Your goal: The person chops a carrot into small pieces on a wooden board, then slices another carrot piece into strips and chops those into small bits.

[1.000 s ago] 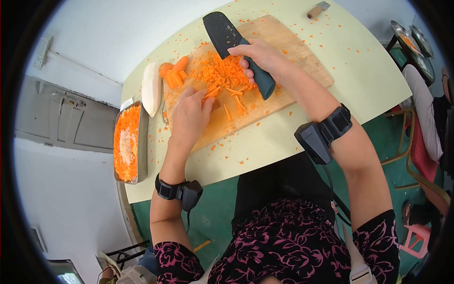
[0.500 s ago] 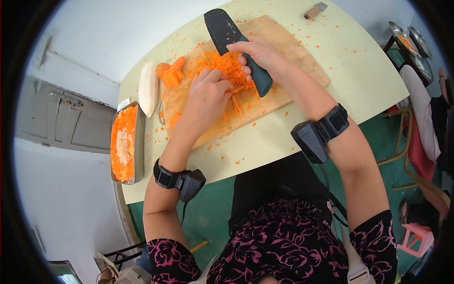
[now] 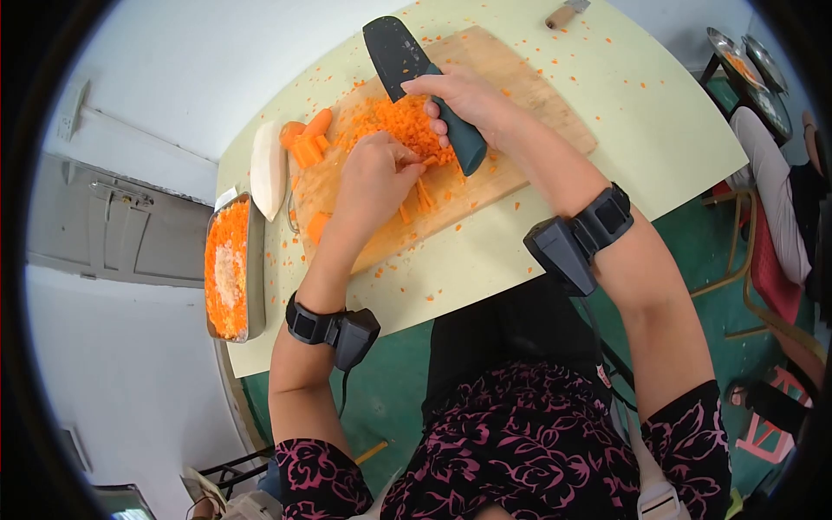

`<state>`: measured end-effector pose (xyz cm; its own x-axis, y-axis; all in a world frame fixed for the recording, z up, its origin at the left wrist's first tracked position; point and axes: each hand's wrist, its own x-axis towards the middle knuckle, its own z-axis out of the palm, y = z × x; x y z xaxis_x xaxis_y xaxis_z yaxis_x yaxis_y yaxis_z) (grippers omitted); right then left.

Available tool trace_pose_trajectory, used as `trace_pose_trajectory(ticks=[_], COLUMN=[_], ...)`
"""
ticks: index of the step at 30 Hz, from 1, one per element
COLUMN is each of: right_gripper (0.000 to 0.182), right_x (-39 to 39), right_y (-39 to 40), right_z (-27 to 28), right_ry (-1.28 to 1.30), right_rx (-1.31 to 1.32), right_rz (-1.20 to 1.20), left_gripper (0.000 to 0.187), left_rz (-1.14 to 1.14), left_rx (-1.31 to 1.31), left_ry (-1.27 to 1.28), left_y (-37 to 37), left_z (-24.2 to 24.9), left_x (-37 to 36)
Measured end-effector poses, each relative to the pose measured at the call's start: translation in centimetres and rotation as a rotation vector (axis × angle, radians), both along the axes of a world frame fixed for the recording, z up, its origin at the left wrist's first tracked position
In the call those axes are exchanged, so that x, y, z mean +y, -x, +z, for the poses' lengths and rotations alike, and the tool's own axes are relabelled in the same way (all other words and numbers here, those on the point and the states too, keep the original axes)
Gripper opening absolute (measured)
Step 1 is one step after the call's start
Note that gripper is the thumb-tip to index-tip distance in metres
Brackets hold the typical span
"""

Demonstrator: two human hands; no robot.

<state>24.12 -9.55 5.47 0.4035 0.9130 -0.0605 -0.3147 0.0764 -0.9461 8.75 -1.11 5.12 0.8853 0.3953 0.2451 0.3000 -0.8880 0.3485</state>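
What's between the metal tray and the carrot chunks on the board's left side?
A long white vegetable, lying on the tabletop between the metal tray and the carrot chunks. It shows in the head view.

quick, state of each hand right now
Left hand: at the carrot strips; whether it grips any cannot be told.
Right hand: closed, holding the cleaver's handle.

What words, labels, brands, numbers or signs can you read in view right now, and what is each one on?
No text can be read anywhere in this view.
Knife: pale marks on the dark blade, too small to tell whether they are lettering.
Small red-and-white tag at the person's side: too small and blurred to read.
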Motion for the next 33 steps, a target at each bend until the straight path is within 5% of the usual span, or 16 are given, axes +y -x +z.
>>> trace_pose_trajectory(ticks=[5,17,23,29,33], right_gripper=[0.026,0.023,0.023,0.024,0.024], right_x=[0.1,0.1,0.0,0.0,0.2], right_y=[0.4,0.5,0.5,0.7,0.5], right_z=[0.0,-0.1,-0.2,0.1,-0.3], right_ry=[0.027,0.042,0.061,0.050,0.049], right_rx=[0.010,-0.008,-0.010,-0.005,-0.011], right_rz=[0.013,0.018,0.016,0.013,-0.004], left_gripper=[0.010,0.010,0.011,0.015,0.016], left_rz=[-0.083,0.154,0.111,0.183,-0.009], left_rx=[-0.009,-0.005,-0.019,-0.065,-0.109], left_ry=[-0.285,-0.003,-0.082,0.103,-0.071], left_y=[0.2,4.7,5.0,5.7,6.0], left_z=[0.0,2.4,0.7,0.6,1.5], left_x=[-0.6,4.3,3.6,3.7,0.0])
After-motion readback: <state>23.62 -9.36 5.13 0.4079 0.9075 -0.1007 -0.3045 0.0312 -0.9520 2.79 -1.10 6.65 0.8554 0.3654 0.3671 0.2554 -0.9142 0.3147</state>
